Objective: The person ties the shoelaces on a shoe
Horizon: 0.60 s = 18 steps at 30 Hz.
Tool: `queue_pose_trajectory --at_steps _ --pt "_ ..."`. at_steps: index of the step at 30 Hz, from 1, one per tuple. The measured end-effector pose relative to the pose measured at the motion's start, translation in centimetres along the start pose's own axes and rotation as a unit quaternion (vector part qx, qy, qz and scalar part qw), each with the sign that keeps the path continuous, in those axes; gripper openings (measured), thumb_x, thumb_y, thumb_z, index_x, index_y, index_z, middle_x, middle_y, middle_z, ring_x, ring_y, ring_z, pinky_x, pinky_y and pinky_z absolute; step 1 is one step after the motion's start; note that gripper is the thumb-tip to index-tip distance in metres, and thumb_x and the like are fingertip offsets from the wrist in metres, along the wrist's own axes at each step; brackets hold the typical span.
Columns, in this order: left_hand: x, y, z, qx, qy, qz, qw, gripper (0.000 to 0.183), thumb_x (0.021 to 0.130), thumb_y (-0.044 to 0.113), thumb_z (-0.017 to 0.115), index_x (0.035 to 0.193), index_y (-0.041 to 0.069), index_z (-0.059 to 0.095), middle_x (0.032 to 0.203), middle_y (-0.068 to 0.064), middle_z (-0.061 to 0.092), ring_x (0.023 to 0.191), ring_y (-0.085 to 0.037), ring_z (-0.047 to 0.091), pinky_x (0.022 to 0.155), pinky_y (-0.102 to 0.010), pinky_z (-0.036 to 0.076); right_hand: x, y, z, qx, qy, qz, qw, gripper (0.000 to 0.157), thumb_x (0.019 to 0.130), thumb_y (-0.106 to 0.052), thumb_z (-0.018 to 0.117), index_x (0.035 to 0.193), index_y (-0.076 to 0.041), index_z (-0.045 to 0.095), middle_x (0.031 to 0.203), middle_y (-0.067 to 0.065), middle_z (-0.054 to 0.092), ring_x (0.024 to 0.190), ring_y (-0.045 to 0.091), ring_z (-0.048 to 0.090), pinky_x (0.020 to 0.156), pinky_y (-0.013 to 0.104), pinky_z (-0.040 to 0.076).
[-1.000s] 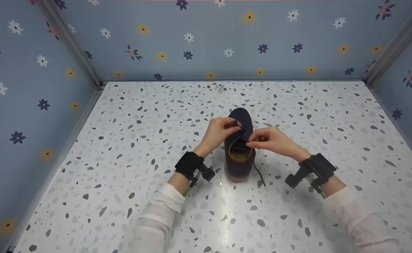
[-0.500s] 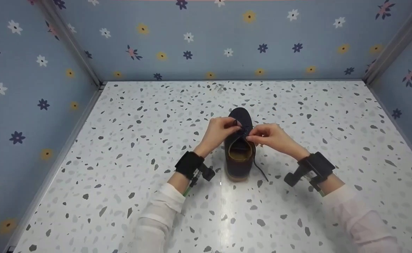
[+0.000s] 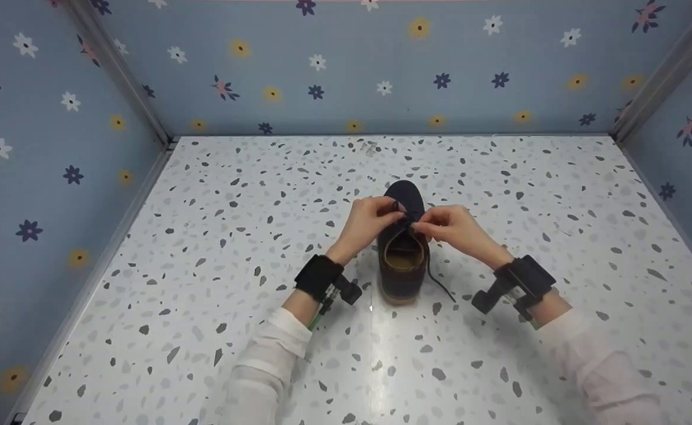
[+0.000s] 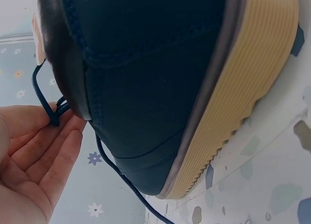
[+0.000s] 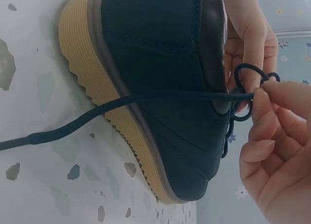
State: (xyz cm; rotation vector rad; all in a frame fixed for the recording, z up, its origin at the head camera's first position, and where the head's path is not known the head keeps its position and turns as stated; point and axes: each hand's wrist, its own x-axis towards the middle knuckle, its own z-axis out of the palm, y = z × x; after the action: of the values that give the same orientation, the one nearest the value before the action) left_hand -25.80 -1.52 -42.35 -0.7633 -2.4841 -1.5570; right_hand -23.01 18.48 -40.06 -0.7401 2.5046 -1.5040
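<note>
A dark blue lace-up shoe (image 3: pixel 402 284) with a ribbed tan sole (image 5: pixel 99 73) stands on the speckled surface, toe pointing away from me. My left hand (image 3: pixel 364 221) pinches a looped part of the dark shoelace (image 4: pixel 41 90) over the front of the opening. Thumb and index finger of my right hand (image 3: pixel 456 229) pinch the lace close by, on the shoe's right side. From the right fingertips a free lace end (image 5: pixel 73 122) trails past the shoe's side onto the surface. A small lace loop (image 5: pixel 248 67) sticks up between the two hands.
A white terrazzo-patterned tabletop (image 3: pixel 251 254) lies under the shoe. Blue panels with printed flowers (image 3: pixel 346 65) enclose it at the back and both sides. Black straps with cameras (image 3: pixel 319 277) sit on both wrists.
My right hand has shifted forward and slightly left along the shoe opening, still pinching the lace. The trailing lace end has slid a little right. My left hand stays in place.
</note>
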Motion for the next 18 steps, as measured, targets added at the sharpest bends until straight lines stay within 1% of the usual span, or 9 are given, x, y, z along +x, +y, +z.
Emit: queue_pose_trajectory --at_steps 3,7,9,12,18 --pt "0.0 0.0 0.0 -0.007 0.001 -0.005 1.0 0.004 0.083 0.008 0.066 0.084 0.004 0.068 0.076 0.002 0.064 0.069 -0.006 0.057 0.065 -0.021 0.045 0.6 1.4 0.2 -0.004 0.012 0.017 1.0 0.019 0.086 -0.019 0.063 0.083 -0.001 0.066 0.067 0.013 0.058 0.058 0.014 0.05 0.051 0.023 0.042" --pt "0.0 0.0 0.0 -0.013 0.001 -0.009 0.9999 0.004 0.083 0.007 0.066 0.084 0.004 0.068 0.077 0.002 0.065 0.069 -0.006 0.057 0.066 -0.021 0.045 0.8 1.7 0.4 -0.012 0.025 0.028 0.999 0.022 0.086 -0.024 0.064 0.08 -0.003 0.065 0.065 0.007 0.058 0.057 0.015 0.05 0.051 0.025 0.041" --pt "0.0 -0.1 0.0 -0.014 0.0 -0.009 0.9999 0.004 0.083 0.007 0.066 0.084 0.004 0.068 0.077 0.002 0.065 0.069 -0.006 0.057 0.066 -0.021 0.045 0.9 1.6 0.5 -0.015 0.03 0.03 0.999 0.022 0.086 -0.023 0.063 0.079 -0.002 0.065 0.064 0.006 0.057 0.056 0.016 0.05 0.05 0.025 0.04" --pt "0.0 0.0 0.0 -0.011 0.001 -0.006 0.9999 0.004 0.082 0.007 0.066 0.084 0.004 0.068 0.077 0.002 0.065 0.069 -0.006 0.057 0.065 -0.021 0.045 0.9 0.8 0.6 -0.017 0.04 0.038 0.998 0.02 0.086 -0.018 0.063 0.079 0.0 0.065 0.063 0.006 0.057 0.055 0.014 0.049 0.05 0.023 0.039" --pt "0.0 0.0 0.0 -0.002 0.003 0.0 1.0 0.004 0.082 0.008 0.066 0.084 0.004 0.068 0.077 0.002 0.065 0.069 -0.007 0.057 0.066 -0.021 0.044 0.3 -2.4 0.9 -0.027 0.055 0.054 0.997 0.019 0.086 -0.009 0.062 0.077 0.008 0.063 0.065 0.017 0.058 0.054 0.011 0.047 0.05 0.02 0.037"
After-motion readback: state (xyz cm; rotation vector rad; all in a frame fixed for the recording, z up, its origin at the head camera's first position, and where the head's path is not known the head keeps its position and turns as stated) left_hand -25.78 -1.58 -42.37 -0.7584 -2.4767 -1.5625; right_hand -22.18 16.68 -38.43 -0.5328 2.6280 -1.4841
